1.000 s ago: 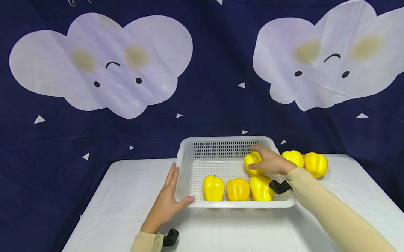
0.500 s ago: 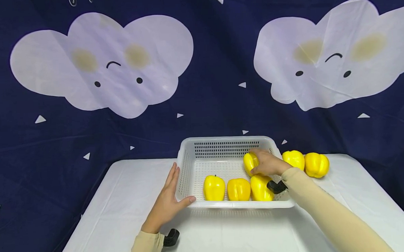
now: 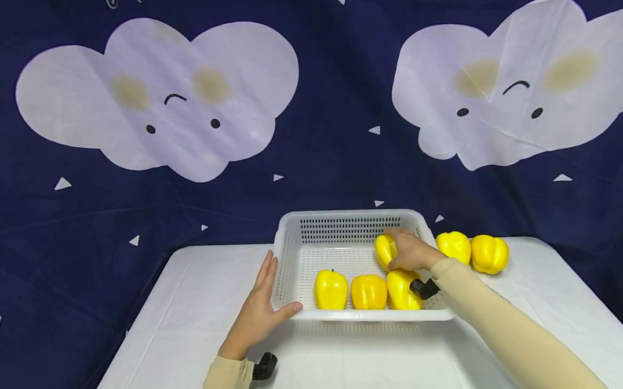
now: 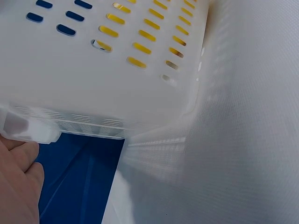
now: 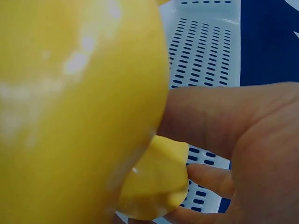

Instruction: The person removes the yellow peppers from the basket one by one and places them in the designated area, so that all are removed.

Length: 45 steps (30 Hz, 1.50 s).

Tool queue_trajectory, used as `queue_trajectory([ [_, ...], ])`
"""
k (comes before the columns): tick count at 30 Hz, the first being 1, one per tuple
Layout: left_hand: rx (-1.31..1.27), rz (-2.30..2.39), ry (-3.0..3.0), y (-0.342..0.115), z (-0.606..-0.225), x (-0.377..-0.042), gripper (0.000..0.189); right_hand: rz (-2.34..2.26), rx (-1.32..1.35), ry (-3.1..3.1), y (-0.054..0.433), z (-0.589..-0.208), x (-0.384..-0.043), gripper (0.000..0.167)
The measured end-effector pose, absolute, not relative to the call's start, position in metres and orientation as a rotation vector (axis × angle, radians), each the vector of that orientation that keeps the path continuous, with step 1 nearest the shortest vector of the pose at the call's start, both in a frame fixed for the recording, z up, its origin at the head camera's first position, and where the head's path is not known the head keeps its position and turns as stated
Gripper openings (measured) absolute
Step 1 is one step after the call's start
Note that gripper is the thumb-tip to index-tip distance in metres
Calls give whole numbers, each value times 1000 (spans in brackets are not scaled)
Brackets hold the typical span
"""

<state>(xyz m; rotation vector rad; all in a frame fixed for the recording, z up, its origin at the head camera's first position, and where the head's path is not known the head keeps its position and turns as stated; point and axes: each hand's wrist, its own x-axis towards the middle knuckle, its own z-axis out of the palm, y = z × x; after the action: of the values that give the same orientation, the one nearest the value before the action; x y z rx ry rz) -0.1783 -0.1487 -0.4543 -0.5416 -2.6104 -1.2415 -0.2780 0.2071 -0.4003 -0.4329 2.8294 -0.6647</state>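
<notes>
A white slotted plastic basket [image 3: 350,314] stands on the table. Inside it, at the back right, my right hand [image 3: 410,253] grips a yellow bell pepper [image 3: 385,250]. In the right wrist view, the thumb and fingers [image 5: 212,179] reach around this pepper [image 5: 156,179]. Three more yellow peppers line the front of the basket: a left one [image 3: 331,289], a middle one [image 3: 369,292] and a right one [image 3: 403,290]. My left hand [image 3: 254,322] rests against the basket's left side, fingers straight, thumb at the front left corner.
Two yellow peppers lie outside the basket to its right, one nearer [image 3: 453,246] and one farther [image 3: 490,254]. A white cloth covers the table [image 3: 361,366]. A dark blue curtain [image 3: 340,129] with cloud prints hangs behind the table.
My right hand has shifted slightly left and tilted the pepper it grips within the basket. The left hand and the other peppers stay in place.
</notes>
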Motion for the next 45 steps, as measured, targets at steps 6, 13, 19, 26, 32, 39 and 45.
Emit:
queue_trajectory([
  [6,-539,-1246,-2611,-148,-454,-179,106,-637,-422,2841,207,-403,-280,89],
  [13,-543,-1253,-2615,-148,-454,-178,106,-644,-399,2832,207,-405,-283,91],
  [19,-550,-1258,-2612,-148,-453,-178,106,-656,-375,2828,205,-403,-283,93],
  [26,-548,-1254,-2609,-148,-454,-178,106,-648,-373,2839,204,-405,-285,95],
  [32,-554,-1257,-2607,-149,-455,-177,105,-655,-362,2829,204,-404,-284,95],
  [39,-562,-1250,-2610,-149,-456,-178,107,-633,-390,2853,204,-404,-283,94],
  [45,-545,-1249,-2614,-149,-455,-178,106,-615,-390,2859,205,-402,-283,92],
])
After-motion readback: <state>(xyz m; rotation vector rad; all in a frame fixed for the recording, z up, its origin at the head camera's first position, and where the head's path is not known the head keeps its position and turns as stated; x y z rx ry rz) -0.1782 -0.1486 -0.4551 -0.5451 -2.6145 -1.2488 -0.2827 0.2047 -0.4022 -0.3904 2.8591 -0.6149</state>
